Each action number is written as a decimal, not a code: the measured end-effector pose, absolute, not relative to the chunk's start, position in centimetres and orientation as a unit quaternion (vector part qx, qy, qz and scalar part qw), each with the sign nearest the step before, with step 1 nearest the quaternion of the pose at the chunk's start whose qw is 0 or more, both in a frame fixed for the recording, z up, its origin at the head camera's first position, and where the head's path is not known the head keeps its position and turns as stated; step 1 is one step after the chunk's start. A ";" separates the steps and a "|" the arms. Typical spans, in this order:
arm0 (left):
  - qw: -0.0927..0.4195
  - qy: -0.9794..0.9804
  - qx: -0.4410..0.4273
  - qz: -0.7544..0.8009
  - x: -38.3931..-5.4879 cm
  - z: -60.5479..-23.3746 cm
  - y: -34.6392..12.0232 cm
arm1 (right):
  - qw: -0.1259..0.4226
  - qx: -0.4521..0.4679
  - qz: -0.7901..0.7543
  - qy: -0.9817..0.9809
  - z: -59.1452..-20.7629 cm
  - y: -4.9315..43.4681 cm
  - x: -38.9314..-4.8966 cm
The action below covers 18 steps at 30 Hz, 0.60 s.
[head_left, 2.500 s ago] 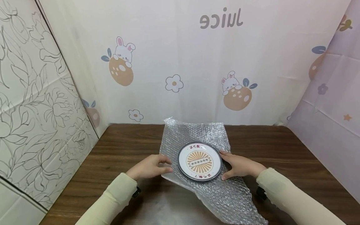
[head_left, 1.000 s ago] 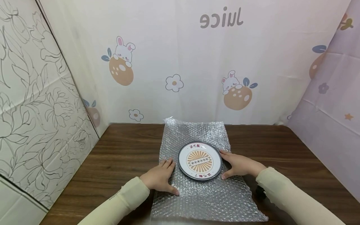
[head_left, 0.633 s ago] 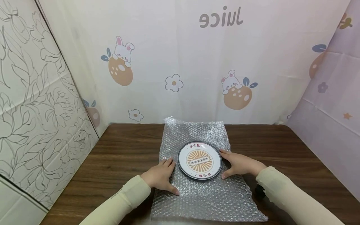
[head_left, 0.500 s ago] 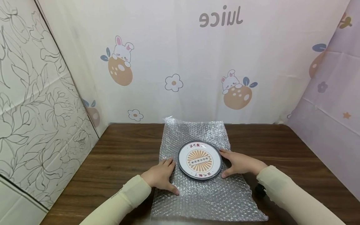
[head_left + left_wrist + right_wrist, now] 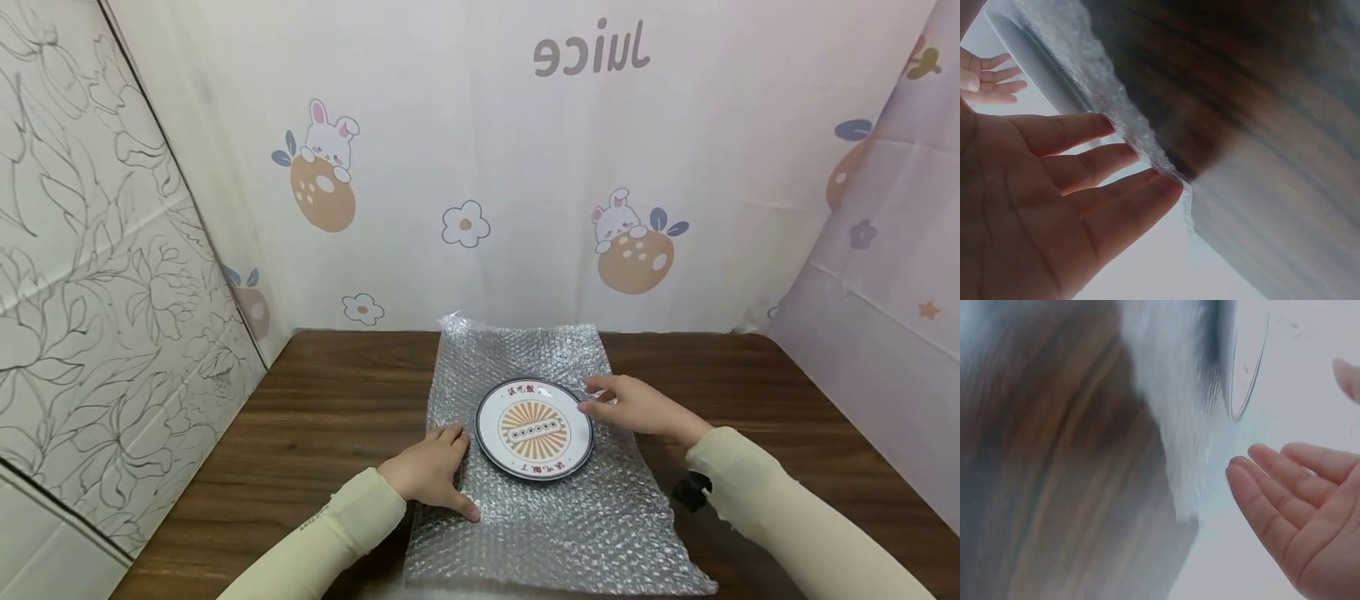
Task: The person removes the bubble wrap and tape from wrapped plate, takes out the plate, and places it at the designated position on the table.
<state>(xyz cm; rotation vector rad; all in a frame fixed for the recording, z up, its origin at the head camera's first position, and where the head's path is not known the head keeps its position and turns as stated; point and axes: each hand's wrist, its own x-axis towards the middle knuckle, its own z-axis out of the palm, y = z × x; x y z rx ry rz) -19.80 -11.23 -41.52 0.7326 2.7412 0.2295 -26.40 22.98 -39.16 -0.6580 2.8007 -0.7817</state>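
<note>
A round white plate (image 5: 534,430) with a dark blue rim, an orange sunburst and red characters lies face up on a sheet of bubble wrap (image 5: 555,542). My left hand (image 5: 429,468) rests on the sheet's left edge, fingers spread, fingertips close to the plate's rim. In the left wrist view its straight fingers (image 5: 1085,165) lie along the bubble wrap's edge. At the plate's upper right my right hand (image 5: 637,405) hovers with loosely bent fingers, overlapping the rim in the head view. The right wrist view has its fingers (image 5: 1297,487) relaxed, with nothing between them, apart from the plate.
The sheet runs from the back edge of the dark wooden table (image 5: 337,392) to its front. A white curtain (image 5: 465,125) printed with rabbits hangs behind, and a flower-patterned panel (image 5: 112,275) stands at the left. A black wrist camera (image 5: 692,492) sits under the right cuff.
The left hand has spread the sheet's front left part flat and stayed there. Just now the right hand has risen from beside the plate and shifted away from me. The plate has not moved.
</note>
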 end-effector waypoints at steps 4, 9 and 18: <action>0.148 0.952 0.256 0.082 -19.8 -41.5 -11.2 | 0.104 -0.186 -0.308 0.927 -39.6 22.4 -26.7; 0.148 0.952 0.258 0.079 -19.9 -41.8 -11.2 | 0.144 -0.155 -0.335 0.918 -40.5 21.9 -27.0; 0.148 0.952 0.257 0.073 -19.9 -42.1 -11.1 | 0.151 -0.128 -0.360 0.912 -42.2 21.3 -27.8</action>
